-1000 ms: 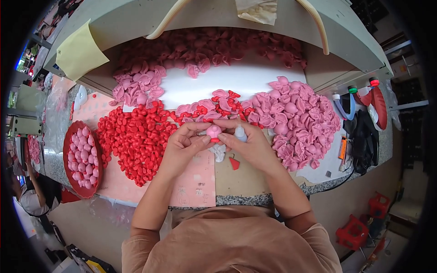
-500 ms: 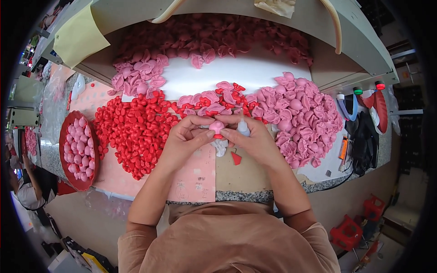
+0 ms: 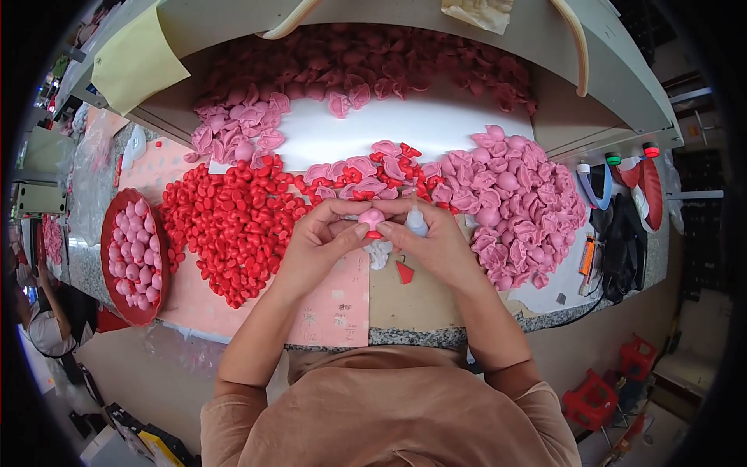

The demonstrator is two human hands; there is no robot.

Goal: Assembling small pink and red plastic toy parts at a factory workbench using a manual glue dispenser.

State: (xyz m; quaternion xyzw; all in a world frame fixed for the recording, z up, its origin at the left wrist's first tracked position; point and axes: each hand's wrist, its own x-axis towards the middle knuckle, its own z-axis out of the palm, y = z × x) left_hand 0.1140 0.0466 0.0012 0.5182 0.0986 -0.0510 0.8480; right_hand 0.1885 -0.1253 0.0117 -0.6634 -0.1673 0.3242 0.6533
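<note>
Between both hands, over the table's front middle, is a small rounded pink piece with a red part at its lower side. My left hand is closed, thumb and fingers pinching the piece from the left. From the other side my right hand pinches it too, and a small squeeze bottle with a thin nozzle is tucked in that hand, nozzle pointing away from me. Just under the hands lie a crumpled white cloth and a red angular scrap. Some fingertips behind the piece are hidden.
Left of my hands spreads a heap of red pieces, beside a red tray of round pink pieces. A pink petal-like heap lies right. More pink pieces fill the far shelf. An orange tube lies right.
</note>
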